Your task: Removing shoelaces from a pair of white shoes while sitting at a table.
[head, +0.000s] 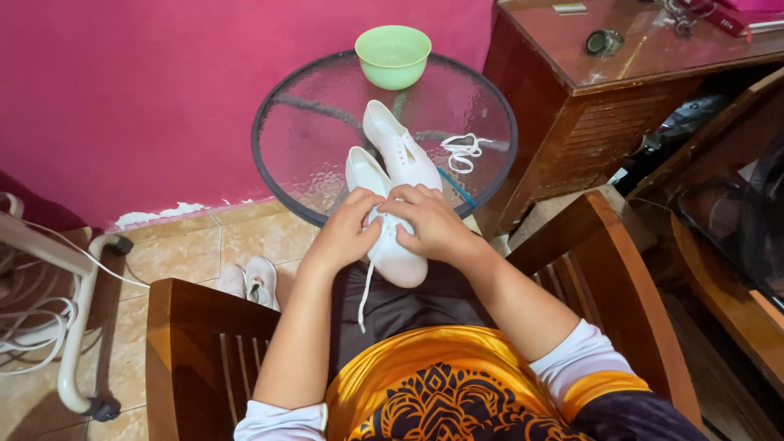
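Observation:
A white shoe rests across my lap, its heel end reaching the edge of a round glass table. My left hand and my right hand both grip this shoe over its lacing, fingers pinched on the white lace. One lace end hangs down toward my lap. A second white shoe lies on the glass table just beyond my hands. A loose white lace is coiled on the table to its right.
A light green bowl stands at the table's far edge by a pink wall. A wooden cabinet is at right. Wooden chair arms flank me. A pair of pale shoes lies on the tiled floor; a white frame stands left.

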